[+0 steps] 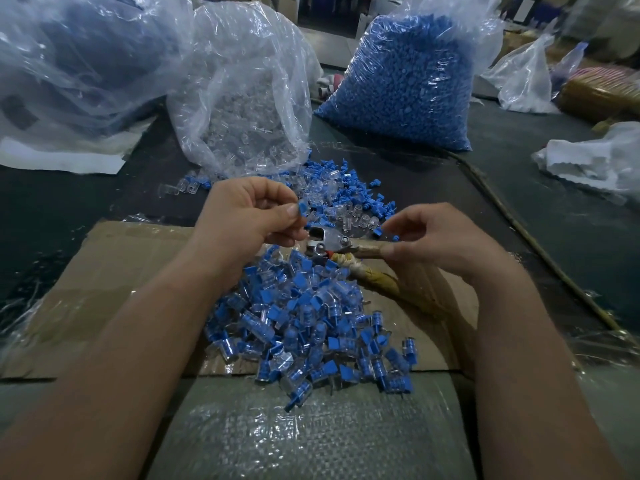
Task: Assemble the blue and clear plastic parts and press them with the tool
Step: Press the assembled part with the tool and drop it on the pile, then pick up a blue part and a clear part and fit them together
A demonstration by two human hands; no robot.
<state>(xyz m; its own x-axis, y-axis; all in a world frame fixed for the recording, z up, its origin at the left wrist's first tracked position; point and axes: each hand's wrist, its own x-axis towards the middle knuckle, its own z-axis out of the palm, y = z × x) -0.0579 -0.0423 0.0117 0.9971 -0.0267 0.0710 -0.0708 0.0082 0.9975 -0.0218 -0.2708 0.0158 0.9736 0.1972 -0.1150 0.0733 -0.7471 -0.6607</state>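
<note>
The left hand (249,216) is hovering above the cardboard sheet (104,289), its grip pinching a single blue part (303,206) between thumb and fingertips, just above the metal head of the tool (329,240). The right hand (440,237) is holding that tool by its tape-wrapped handles: the grip is curling around them, the thumb lying on the upper handle, the lower one running under the palm. The tool's head is sitting between two heaps. Nearer the person, a pile of assembled pieces (311,334) is spreading over the cardboard, and farther off, loose blue and clear parts (343,192) are lying scattered on the dark table (536,237). Behind them a bag of clear parts (242,109) and a bag of blue parts (408,81) are standing side by side.
</note>
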